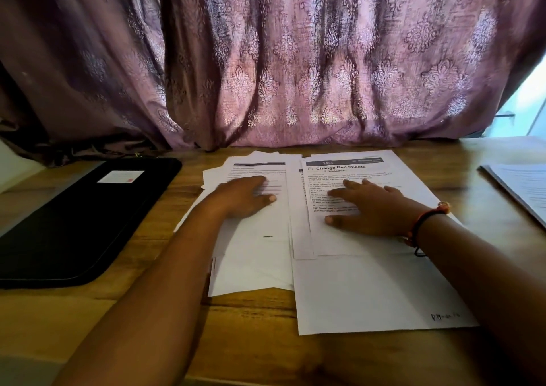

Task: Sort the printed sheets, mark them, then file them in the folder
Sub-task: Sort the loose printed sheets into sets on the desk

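Left hand (243, 198): flat, fingers straight, palm down on the loose left pile of white printed sheets (254, 238).
Right hand (369, 208): spread flat, pressing the top white sheet headed "Change Bed Sheets" (354, 178) on the right pile.
Right wrist: red-and-black beaded bracelet (425, 220).
Black zipped folder (76, 217): closed, lying left of the sheets on the brown wooden table (266, 341).
Far right: another stack of white papers (523, 190), print too blurred to read.
Behind: mauve patterned curtain (295, 60).
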